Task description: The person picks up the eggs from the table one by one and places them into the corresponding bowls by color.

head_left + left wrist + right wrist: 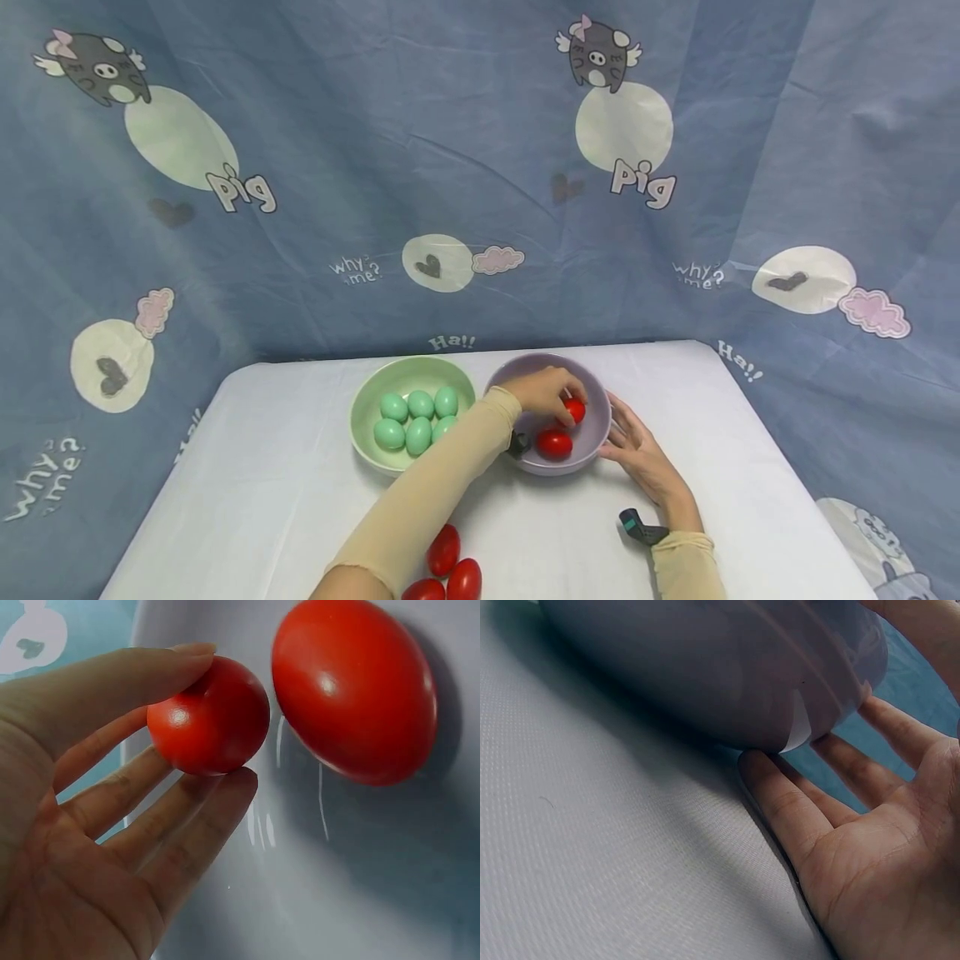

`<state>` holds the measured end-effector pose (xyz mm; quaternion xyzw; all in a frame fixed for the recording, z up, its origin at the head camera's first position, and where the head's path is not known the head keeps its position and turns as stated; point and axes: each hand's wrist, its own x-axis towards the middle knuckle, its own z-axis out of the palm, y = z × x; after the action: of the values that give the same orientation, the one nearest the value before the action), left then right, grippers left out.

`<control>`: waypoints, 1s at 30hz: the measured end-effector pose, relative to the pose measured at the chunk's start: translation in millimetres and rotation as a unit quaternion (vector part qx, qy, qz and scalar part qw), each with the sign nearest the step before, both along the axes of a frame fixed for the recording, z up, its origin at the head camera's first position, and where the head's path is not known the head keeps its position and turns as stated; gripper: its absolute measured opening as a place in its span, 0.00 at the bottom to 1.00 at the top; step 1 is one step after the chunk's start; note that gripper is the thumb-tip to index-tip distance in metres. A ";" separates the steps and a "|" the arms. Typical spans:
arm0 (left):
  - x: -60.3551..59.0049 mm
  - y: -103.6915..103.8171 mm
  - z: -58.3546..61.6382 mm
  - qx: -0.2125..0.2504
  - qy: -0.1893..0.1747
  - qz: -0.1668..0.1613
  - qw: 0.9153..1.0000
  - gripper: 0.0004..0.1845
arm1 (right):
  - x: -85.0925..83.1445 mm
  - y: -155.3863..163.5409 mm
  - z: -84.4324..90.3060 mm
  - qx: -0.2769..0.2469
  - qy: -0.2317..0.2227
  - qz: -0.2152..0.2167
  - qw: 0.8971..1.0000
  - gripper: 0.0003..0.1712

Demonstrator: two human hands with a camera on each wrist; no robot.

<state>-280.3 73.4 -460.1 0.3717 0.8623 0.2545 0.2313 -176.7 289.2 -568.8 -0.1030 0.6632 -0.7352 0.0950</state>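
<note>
The left hand (542, 392) pinches a red egg (210, 716) inside the purple bowl (596, 450), beside one egg (554, 443) already there. The right hand (641, 454), fingers straight, steadies the rim. Seemingly three red eggs (446, 571) wait at bottom centre.

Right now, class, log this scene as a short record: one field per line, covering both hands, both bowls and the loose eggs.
Left hand: pinches a red egg inside the purple bowl
Right hand: open, fingers against the purple bowl's outer wall
Purple bowl contents: a second red egg
Green bowl: six green eggs
Loose red eggs: three on the white table, near edge
</note>
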 end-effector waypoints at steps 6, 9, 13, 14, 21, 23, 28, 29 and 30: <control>-1.4 5.1 -7.9 -0.018 0.001 -0.004 1.000 0.19 | 0.0 -0.4 0.0 -0.002 -0.006 -0.004 1.000 0.57; -1.2 6.7 -10.9 -0.026 0.002 -0.012 1.000 0.19 | -0.7 -0.4 -0.1 -0.002 -0.005 -0.005 1.000 0.58; 0.8 7.3 -9.6 -0.029 0.000 -0.021 0.999 0.20 | -1.4 -0.7 -0.3 -0.005 -0.002 -0.006 1.000 0.58; 1.2 7.5 -9.0 -0.028 0.000 -0.022 0.999 0.20 | -1.4 -0.6 -0.3 -0.006 -0.002 -0.006 1.000 0.58; 2.7 7.6 -7.9 -0.022 -0.018 -0.023 0.999 0.20 | -1.8 0.3 -1.7 -0.007 0.002 -0.005 1.000 0.58; 2.9 7.3 -8.0 -0.021 -0.021 -0.019 0.999 0.21 | -2.2 0.6 -2.2 -0.007 0.006 -0.005 1.000 0.58; 2.3 7.1 -9.3 -0.021 -0.013 -0.017 1.000 0.22 | -2.0 0.4 -2.8 -0.011 0.012 -0.001 1.000 0.58; 1.9 7.1 -9.7 -0.020 -0.013 -0.018 1.000 0.22 | -1.9 0.4 -2.9 -0.013 0.012 0.000 1.000 0.58; 1.5 7.0 -10.1 -0.020 -0.012 -0.019 1.000 0.22 | -1.7 0.5 -2.9 -0.014 0.011 0.001 1.000 0.58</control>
<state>-278.8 80.3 -470.2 0.3801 0.8572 0.2376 0.2537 -178.4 289.7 -571.7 -0.1135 0.6537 -0.7431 0.0871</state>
